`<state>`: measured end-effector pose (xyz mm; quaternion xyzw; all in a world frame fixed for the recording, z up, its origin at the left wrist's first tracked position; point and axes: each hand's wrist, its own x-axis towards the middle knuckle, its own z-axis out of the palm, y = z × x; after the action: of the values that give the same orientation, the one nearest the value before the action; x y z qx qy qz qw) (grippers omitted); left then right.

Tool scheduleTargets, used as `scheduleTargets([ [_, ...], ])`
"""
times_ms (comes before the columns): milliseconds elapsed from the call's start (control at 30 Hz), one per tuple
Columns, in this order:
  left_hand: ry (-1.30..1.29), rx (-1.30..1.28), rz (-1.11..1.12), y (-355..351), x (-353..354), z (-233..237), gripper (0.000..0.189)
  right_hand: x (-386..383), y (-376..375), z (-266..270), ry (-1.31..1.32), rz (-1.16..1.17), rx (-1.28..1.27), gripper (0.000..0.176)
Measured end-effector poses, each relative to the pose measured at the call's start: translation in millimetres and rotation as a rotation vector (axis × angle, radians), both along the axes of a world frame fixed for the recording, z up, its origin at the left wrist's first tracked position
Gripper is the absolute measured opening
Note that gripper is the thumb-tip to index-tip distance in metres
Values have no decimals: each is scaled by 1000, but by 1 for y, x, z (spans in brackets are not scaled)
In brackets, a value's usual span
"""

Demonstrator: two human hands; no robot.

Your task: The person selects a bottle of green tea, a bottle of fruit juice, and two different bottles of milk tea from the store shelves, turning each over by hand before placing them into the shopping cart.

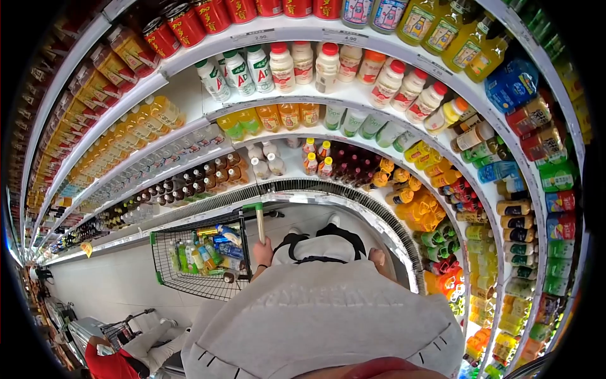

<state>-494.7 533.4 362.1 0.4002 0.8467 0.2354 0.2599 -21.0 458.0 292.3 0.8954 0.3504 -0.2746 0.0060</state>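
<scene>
My left hand (262,252) is closed round the pale handle (259,225) of a shopping cart, at the handle's near end. The wire cart (180,285) stands to the left with green trim and holds several bottles (205,258) and packages, among them green, blue and orange ones. My right hand (377,258) hangs low beside my body on the right, near the bottom shelf edge; its fingers are too small and partly hidden to read. No item shows clearly in it.
Curved shelves (278,35) of drinks wrap round the front and right, with white red-capped bottles (327,66) in the middle. At lower left a person in red (110,363) is by another cart (126,325). Grey floor (95,278) lies left.
</scene>
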Motion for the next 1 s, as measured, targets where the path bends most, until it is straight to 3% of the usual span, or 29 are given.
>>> scheduleTargets([
  [233,-1,52,-22,0,2,8,51,15,30,26,105,-149,98,54],
  [300,2,24,-27,3,3,17,50,24,47,4,157,-52,167,43],
  [367,-36,3,-20,0,2,16,50,20,81,11,243,248,230,36],
  [400,-37,3,-11,1,1,14,50,3,109,45,284,360,215,35],
  [433,-53,-23,-23,-1,-3,9,51,-23,138,82,328,480,197,39],
  [500,-96,-85,-27,-13,-10,-7,48,-71,188,97,396,815,332,53],
  [533,-96,-83,21,-17,-10,-5,48,-101,209,107,381,992,469,55],
  [600,-1,148,-109,-28,-7,7,47,-165,243,135,420,1296,661,58],
  [633,-116,73,-55,-36,-9,6,51,-198,257,151,474,1425,712,61],
  [700,-91,61,11,-57,-4,24,50,-261,270,189,500,1642,791,60],
  [800,-50,45,83,-97,-2,27,48,-335,277,183,462,1909,815,63],
  [933,-119,-175,163,-141,3,23,43,-394,280,164,433,2171,700,59],
  [1000,-221,-209,106,-154,3,20,44,-414,283,153,74,2413,268,62],
])
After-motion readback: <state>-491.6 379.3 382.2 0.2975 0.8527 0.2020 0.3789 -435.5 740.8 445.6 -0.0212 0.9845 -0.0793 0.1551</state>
